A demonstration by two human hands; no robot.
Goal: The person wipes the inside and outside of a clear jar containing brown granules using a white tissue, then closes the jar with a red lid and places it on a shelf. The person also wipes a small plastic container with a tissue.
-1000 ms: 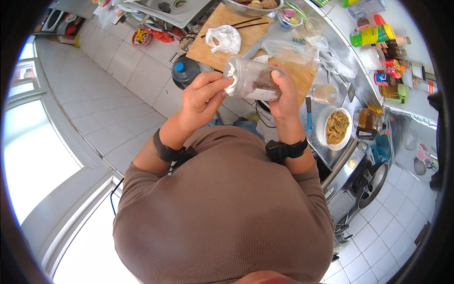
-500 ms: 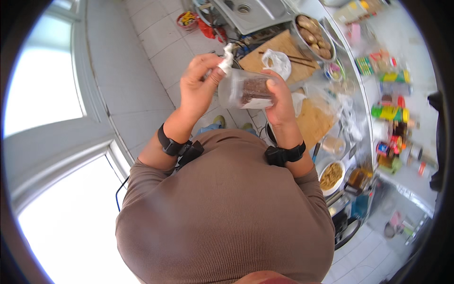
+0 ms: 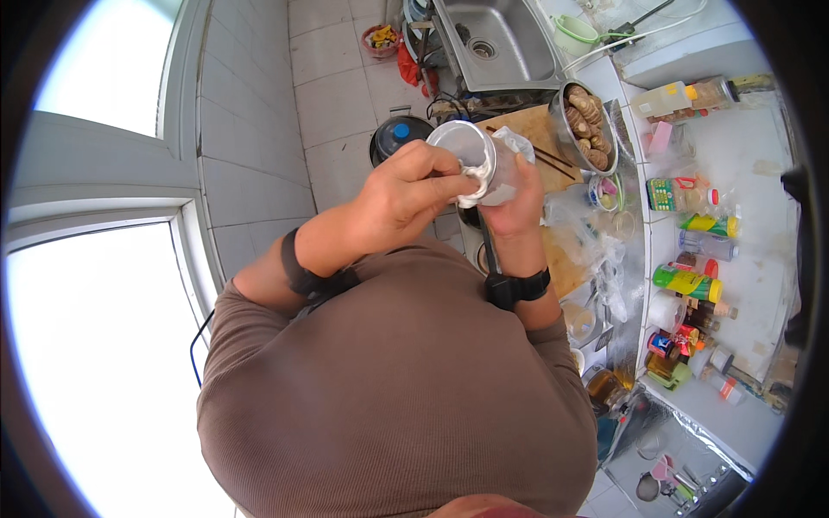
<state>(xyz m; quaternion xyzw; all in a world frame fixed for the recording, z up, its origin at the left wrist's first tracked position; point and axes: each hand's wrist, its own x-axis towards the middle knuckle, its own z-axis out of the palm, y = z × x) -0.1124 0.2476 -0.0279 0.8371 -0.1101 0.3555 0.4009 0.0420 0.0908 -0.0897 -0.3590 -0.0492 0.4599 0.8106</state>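
My right hand is wrapped round a clear plastic jar, tilted so its round mouth faces up toward me. Pinched in the fingers of my left hand is a crumpled white wad, like tissue or thin plastic, pressed at the near rim of the jar and partly inside. The jar's contents are mostly out of sight at this angle. Both hands are raised in front of my chest, left of the wooden cutting board.
Dark chopsticks and clear plastic bags lie on the counter. A metal bowl holds brown tubers below the steel sink. Several bottles, among them a green-and-yellow one, line the right ledge. A dark pot with a blue knob stands beyond my left hand.
The white wad was held up beside the jar and is now at its rim. The jar has turned, bringing its mouth toward me and hiding the dark reddish-brown contents.
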